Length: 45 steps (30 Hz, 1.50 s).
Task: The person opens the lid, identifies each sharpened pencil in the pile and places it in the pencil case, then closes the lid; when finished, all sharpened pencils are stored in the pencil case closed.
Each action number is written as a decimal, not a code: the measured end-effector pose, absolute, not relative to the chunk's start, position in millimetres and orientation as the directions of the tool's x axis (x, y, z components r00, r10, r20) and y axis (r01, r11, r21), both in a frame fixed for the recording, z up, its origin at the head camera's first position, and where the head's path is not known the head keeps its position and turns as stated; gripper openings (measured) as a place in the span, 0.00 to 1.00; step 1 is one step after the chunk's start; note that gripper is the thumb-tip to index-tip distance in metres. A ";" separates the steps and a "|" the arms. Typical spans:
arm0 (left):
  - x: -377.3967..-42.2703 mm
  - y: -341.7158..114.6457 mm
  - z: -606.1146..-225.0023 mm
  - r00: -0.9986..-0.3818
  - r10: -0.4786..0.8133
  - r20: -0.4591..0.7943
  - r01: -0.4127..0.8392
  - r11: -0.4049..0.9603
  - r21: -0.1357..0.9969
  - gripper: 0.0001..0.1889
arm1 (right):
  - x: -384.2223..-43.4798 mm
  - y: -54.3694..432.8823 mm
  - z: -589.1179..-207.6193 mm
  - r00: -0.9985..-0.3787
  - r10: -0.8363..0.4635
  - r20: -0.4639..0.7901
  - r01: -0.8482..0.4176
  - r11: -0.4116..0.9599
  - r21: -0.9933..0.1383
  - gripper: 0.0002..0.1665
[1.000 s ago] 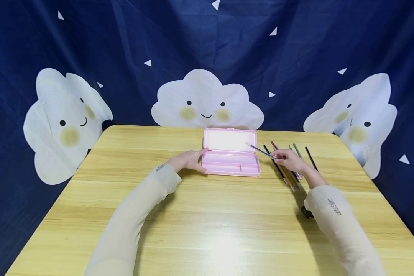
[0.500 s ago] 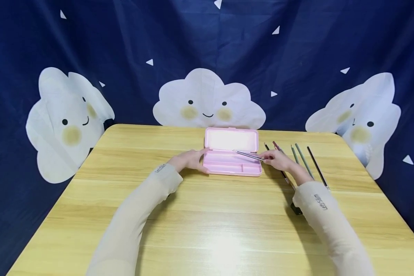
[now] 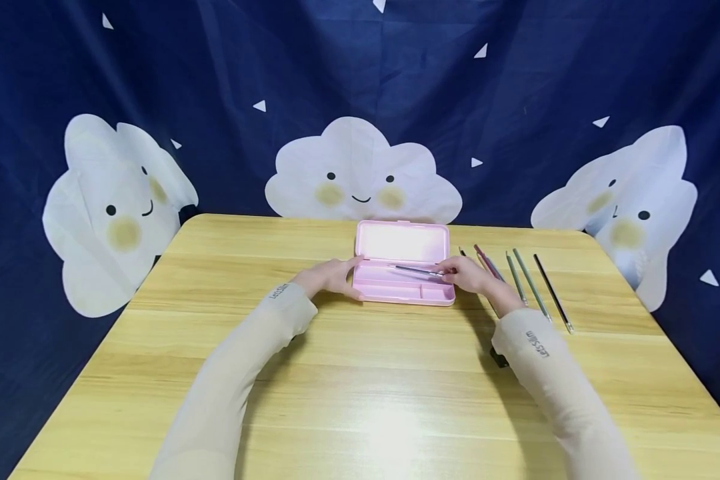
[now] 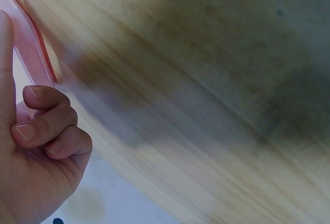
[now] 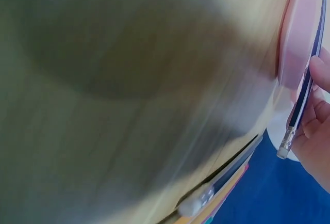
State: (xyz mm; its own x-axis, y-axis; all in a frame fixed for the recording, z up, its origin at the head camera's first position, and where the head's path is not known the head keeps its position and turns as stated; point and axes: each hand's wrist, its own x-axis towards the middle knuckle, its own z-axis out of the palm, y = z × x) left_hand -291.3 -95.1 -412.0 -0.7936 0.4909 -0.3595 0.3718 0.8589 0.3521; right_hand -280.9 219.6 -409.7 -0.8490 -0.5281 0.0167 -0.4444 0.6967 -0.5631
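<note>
A pink pencil case (image 3: 384,291) lies on the table with its lid (image 3: 403,241) raised behind it. My left hand (image 3: 331,277) holds the case at its left end, one finger near the hinge and the thumb at the front corner. In the left wrist view, the other fingers (image 4: 49,123) are curled beside the case. Between thumb and fingers my right hand (image 3: 467,275) pinches a dark pencil (image 3: 414,270), which points left over the long rear compartment. Its eraser end (image 5: 286,144) sticks out past the hand in the right wrist view. Whether the pencil touches the case floor, I cannot tell.
Several pencils lie right of the case, some partly hidden by my right arm. Among them are a red one (image 3: 483,258), a green one (image 3: 531,283) and a dark one (image 3: 553,291). A dark blue curtain (image 3: 360,60) hangs behind the table (image 3: 360,373).
My right hand has moved left with the pencil, from above the loose pencils to over the case's rear compartment. The left hand has stayed at the case.
</note>
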 end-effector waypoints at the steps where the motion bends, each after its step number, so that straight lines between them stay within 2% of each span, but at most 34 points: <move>1: -291.5 -95.1 -412.2 -0.793 0.492 -0.359 0.372 0.858 0.354 0.57 | -281.2 217.8 -409.8 -0.846 -0.534 0.020 -0.452 0.696 -0.558 0.15; 15: -291.7 -94.2 -413.6 -0.794 0.496 -0.350 0.378 0.855 0.354 0.57 | -286.4 188.4 -411.8 -0.805 -0.593 0.028 -0.518 0.679 -0.520 0.11; 20: -292.2 -95.3 -414.8 -0.796 0.496 -0.348 0.379 0.856 0.352 0.57 | -297.6 185.0 -422.3 -0.790 -0.613 0.012 -0.513 0.649 -0.562 0.08; 22: -292.4 -95.5 -415.1 -0.796 0.495 -0.349 0.377 0.856 0.354 0.57 | -313.1 189.5 -440.0 -0.761 -0.646 0.050 -0.540 0.590 -0.601 0.06; 25: -292.6 -95.5 -415.4 -0.797 0.493 -0.349 0.374 0.856 0.357 0.57 | -320.2 189.2 -447.5 -0.751 -0.658 0.060 -0.548 0.570 -0.612 0.04; 28: -292.2 -95.2 -414.9 -0.797 0.493 -0.349 0.370 0.855 0.363 0.57 | -316.4 183.4 -443.8 -0.753 -0.655 0.062 -0.548 0.572 -0.611 0.05; 29: -292.1 -95.2 -414.7 -0.797 0.494 -0.348 0.371 0.854 0.364 0.57 | -306.0 177.3 -431.4 -0.771 -0.636 0.034 -0.529 0.610 -0.589 0.07; 36: -290.1 -94.9 -414.2 -0.796 0.491 -0.354 0.368 0.857 0.360 0.57 | -291.5 165.6 -419.9 -0.803 -0.594 -0.041 -0.481 0.688 -0.544 0.11; 40: -290.4 -94.5 -413.6 -0.793 0.496 -0.353 0.370 0.853 0.368 0.57 | -290.0 166.3 -420.2 -0.820 -0.567 -0.079 -0.424 0.695 -0.582 0.13; 45: -291.8 -94.4 -413.7 -0.790 0.502 -0.351 0.378 0.851 0.365 0.56 | -289.1 170.3 -420.8 -0.814 -0.579 -0.040 -0.430 0.648 -0.628 0.12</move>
